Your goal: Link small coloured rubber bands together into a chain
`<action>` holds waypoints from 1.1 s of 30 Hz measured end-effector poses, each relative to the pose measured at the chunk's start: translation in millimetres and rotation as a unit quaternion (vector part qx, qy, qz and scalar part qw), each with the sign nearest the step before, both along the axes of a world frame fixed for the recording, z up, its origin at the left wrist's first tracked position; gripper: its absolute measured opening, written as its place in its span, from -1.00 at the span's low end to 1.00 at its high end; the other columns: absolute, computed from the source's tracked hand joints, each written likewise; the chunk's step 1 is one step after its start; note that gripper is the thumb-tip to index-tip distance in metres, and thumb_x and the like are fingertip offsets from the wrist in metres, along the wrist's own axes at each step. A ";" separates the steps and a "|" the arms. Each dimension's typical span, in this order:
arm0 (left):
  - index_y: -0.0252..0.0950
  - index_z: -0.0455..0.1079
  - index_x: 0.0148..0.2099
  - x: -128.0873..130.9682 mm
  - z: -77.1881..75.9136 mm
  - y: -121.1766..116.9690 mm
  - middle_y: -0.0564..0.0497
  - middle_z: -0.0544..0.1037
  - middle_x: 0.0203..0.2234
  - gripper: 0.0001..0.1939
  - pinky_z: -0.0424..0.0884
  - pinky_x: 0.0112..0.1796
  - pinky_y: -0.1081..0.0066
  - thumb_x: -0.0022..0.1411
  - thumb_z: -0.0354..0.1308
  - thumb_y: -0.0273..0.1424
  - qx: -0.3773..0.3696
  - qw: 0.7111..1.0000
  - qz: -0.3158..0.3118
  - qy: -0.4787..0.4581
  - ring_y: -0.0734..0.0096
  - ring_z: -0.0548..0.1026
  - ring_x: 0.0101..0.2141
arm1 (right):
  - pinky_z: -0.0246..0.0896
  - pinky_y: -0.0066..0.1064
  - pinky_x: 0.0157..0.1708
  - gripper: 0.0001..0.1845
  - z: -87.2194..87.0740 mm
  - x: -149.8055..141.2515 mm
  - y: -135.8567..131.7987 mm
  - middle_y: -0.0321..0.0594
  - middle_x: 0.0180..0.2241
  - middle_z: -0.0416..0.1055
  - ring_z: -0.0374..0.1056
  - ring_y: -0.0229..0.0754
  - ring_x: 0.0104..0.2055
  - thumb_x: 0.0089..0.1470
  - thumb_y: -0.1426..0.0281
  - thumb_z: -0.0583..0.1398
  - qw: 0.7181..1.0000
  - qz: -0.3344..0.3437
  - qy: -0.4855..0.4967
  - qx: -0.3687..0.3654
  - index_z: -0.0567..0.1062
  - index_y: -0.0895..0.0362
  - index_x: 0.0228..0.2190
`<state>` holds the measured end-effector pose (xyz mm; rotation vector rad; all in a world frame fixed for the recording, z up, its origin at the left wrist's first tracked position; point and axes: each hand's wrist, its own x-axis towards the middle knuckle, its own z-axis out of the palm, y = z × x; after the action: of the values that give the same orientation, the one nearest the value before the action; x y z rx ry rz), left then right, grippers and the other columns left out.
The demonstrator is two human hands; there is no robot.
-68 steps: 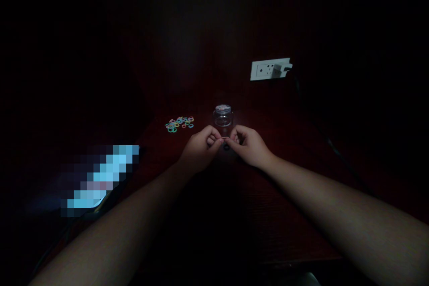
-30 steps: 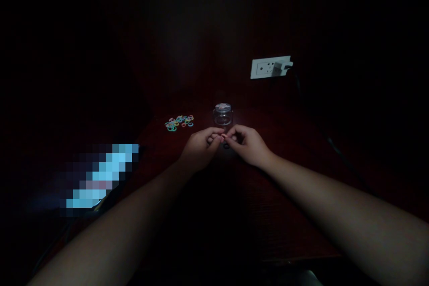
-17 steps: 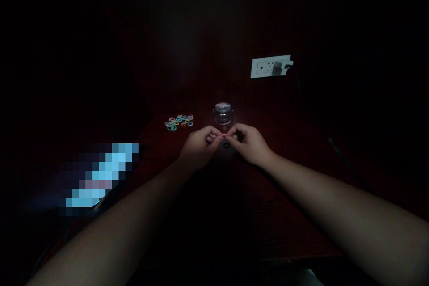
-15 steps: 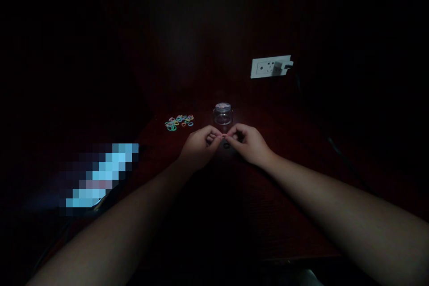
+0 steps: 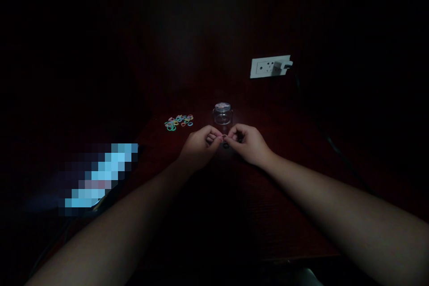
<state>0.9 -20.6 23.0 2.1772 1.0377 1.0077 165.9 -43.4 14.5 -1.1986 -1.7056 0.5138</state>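
One dark red counter (image 5: pixel 268 232) runs toward you from the lidded jar (image 5: pixel 222 115). Nearest you, well to the left of the jar, a blurred-out device (image 5: pixel 100 178) glows. Just on your side of the jar, your left hand (image 5: pixel 200 146) and right hand (image 5: pixel 250 143) face each other, thumb and forefinger of each pinched closed on a thin pale band (image 5: pixel 224 135) that bridges the narrow gap; the other fingers curl in. Hold both pinches level and pull evenly, gripping only the ends, so the band is less likely to twist or slip in this poor light. How taut it is, you cannot tell. In front of the jar, below the band, a small dark ring (image 5: pixel 225 145) shows. Left of the jar, well apart from it, lie loose coloured bands (image 5: pixel 179 121). Beyond the jar, to its right, a wall socket (image 5: pixel 263 68) carries a plug (image 5: pixel 284 65).
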 end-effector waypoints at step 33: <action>-0.30 0.33 -0.36 0.6 0.6 -4.0 0.07 0.46 -0.52 -0.88 0.27 -0.51 0.54 0.11 0.05 -0.35 -0.011 1.000 0.004 0.023 0.56 0.36 -0.53 | 0.08 -0.48 -0.53 -0.86 -3.7 -1.7 1.2 -0.29 -0.55 0.29 0.16 -0.34 -0.52 -0.13 0.37 0.20 0.998 0.045 0.050 -0.012 0.33 0.17 -0.53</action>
<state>1.4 -24.5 23.7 2.1896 1.0739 0.9488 164.3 -42.2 10.8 -1.0994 -1.6772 0.6402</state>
